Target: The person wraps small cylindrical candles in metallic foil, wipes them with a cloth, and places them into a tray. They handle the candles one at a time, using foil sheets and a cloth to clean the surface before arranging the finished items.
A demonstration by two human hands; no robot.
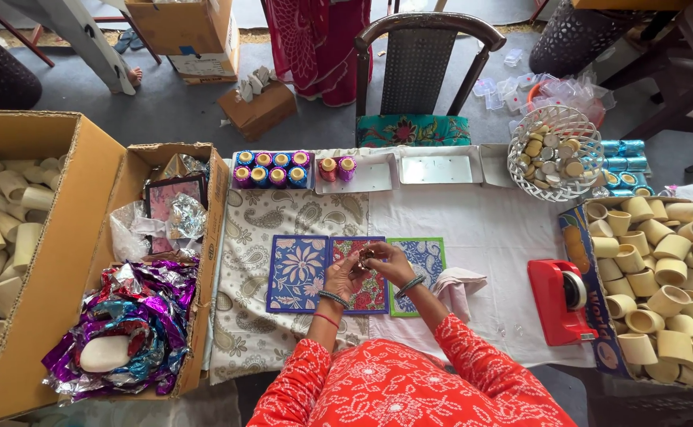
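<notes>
While both hands meet over the red patterned card (374, 289), left hand (342, 274) and right hand (390, 263) pinch a small round piece (365, 257) between fingertips.

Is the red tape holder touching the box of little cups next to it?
Touching. In the head view, the red tape dispenser sits flush against the side wall of the box of cups, with no gap between them.

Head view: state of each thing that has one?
Left hand: closed on a small item, raised above the mats.
Right hand: pinching the same small item.
Big carton: open, holding pale cups.
Foil carton: open, crumpled foil inside.
White basket: upright, full.
Red tape dispenser: upright, roll loaded.
Chair: unoccupied.
</notes>
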